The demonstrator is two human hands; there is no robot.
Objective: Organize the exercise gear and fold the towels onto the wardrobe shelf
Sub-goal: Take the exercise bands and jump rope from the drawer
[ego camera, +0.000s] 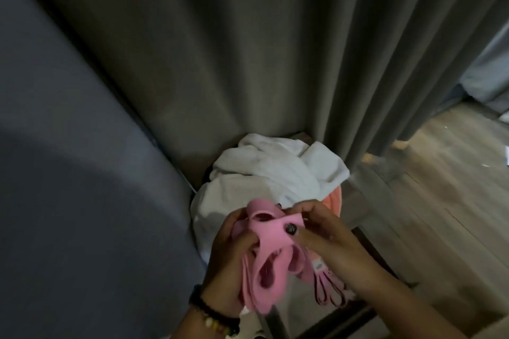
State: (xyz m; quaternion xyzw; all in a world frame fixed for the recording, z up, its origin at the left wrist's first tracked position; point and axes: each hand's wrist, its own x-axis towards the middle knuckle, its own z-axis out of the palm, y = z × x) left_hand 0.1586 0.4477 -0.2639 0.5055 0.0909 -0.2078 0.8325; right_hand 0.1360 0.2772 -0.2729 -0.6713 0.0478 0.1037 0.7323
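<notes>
Head view: both hands hold a bunch of pink resistance bands [268, 256] near the bottom centre; the bands are flat, matte, rubbery loops, bunched and overlapping, several loops hanging open below the grip; the left hand [228, 264] grips the bunch from the left, fingers curled round it; the right hand [325, 237] pinches the upper fold between thumb and fingers; just beyond lies a crumpled white towel [275, 170] heaped over a pink basket [334, 201], beside grey curtains [275, 49].

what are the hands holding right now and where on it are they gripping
Both hands hold a bunch of pink resistance bands: the left hand grips the gathered loops at their side, the right hand pinches the top edge.
</notes>
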